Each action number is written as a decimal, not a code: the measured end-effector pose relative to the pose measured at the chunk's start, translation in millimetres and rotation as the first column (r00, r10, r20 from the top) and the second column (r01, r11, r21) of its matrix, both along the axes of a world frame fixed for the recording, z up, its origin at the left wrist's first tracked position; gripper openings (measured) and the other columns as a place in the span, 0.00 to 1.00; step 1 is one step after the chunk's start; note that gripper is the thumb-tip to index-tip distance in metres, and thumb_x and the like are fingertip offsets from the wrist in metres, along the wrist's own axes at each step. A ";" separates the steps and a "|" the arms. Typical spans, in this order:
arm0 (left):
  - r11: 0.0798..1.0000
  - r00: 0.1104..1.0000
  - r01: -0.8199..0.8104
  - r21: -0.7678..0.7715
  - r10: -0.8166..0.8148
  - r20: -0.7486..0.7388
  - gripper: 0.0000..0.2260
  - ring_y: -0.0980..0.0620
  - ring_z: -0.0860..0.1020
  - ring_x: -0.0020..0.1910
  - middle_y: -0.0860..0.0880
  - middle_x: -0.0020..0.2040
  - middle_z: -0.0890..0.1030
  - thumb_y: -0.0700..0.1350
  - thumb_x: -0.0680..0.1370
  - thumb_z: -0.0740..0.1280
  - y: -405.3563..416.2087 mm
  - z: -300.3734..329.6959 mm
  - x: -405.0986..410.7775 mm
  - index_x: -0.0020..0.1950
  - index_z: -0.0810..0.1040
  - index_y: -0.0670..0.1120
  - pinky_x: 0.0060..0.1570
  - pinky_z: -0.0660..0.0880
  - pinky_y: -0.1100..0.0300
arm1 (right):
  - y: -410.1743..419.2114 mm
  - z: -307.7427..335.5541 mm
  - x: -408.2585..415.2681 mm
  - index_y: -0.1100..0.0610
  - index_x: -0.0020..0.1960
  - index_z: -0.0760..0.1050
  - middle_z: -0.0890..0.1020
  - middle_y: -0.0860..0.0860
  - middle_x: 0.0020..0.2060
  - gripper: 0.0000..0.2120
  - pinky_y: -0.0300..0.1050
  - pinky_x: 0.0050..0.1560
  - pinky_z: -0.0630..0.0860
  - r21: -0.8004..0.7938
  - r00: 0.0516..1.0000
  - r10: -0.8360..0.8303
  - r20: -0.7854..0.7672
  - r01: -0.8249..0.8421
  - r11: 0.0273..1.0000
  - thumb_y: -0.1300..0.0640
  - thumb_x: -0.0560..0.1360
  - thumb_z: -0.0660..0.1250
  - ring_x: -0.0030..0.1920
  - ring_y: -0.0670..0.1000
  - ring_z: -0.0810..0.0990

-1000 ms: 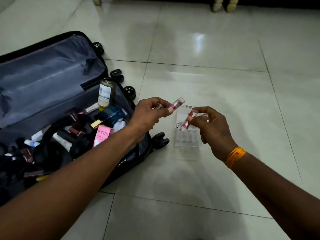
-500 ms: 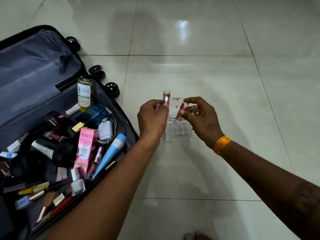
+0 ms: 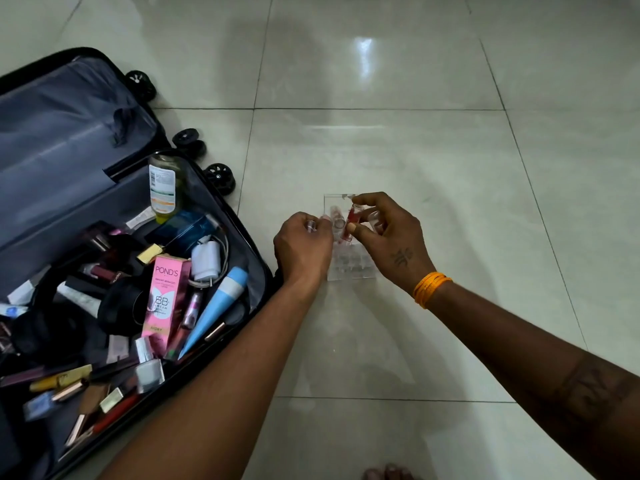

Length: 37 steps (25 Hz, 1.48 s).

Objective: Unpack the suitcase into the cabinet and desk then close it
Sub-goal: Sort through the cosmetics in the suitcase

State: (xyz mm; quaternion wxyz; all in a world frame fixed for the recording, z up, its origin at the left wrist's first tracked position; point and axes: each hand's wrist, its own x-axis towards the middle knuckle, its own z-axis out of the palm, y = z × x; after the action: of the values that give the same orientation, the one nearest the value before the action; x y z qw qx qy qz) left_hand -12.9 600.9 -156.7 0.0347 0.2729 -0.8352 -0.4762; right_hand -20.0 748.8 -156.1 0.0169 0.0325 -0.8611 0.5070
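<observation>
Lipstick (image 3: 350, 221) between right fingers (image 3: 372, 205)

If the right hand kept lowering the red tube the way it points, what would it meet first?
Probably the clear slotted organizer on the floor: the right hand pinches the red lip tube directly above its back rows. Depth is uncertain.

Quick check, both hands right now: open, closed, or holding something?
Left hand: closed, pinching a pink lipstick tube over the clear organizer.
Right hand: closed, pinching a red lipstick tube.
</observation>
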 end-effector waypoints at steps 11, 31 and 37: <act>0.696 0.861 0.507 -0.509 -0.392 0.324 0.18 0.44 0.81 0.40 0.50 0.33 0.72 0.52 0.72 0.77 10.2 27.2 -72.7 0.34 0.69 0.49 0.31 0.65 0.60 | 6.6 -1.6 10.7 0.48 0.55 0.83 0.84 0.39 0.45 0.14 0.32 0.42 0.68 0.087 0.972 0.044 -0.232 -0.025 0.996 0.63 0.74 0.75 0.39 0.39 0.77; 0.521 0.734 0.678 -0.518 -0.463 0.496 0.10 0.45 0.77 0.41 0.47 0.41 0.75 0.45 0.73 0.72 19.8 35.6 -78.7 0.39 0.72 0.46 0.41 0.70 0.57 | 7.3 -2.2 11.2 0.48 0.51 0.78 0.83 0.39 0.41 0.08 0.42 0.38 0.75 0.131 0.977 0.065 -0.203 -0.038 0.991 0.57 0.76 0.74 0.39 0.46 0.79; 0.476 0.654 0.755 -0.452 -0.496 0.571 0.09 0.46 0.76 0.41 0.49 0.39 0.74 0.45 0.72 0.74 29.6 26.5 -90.5 0.42 0.74 0.48 0.41 0.70 0.57 | 13.2 -6.1 13.6 0.50 0.51 0.78 0.85 0.43 0.44 0.07 0.44 0.38 0.75 0.100 0.980 0.066 -0.188 -0.048 0.994 0.56 0.77 0.75 0.39 0.47 0.80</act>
State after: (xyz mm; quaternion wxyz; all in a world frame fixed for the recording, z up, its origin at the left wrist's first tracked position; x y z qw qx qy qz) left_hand -103.4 630.4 -130.2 -0.2064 -0.0069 -0.9760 -0.0692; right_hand -6.3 762.0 -162.2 0.0832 0.1066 -0.8774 0.4603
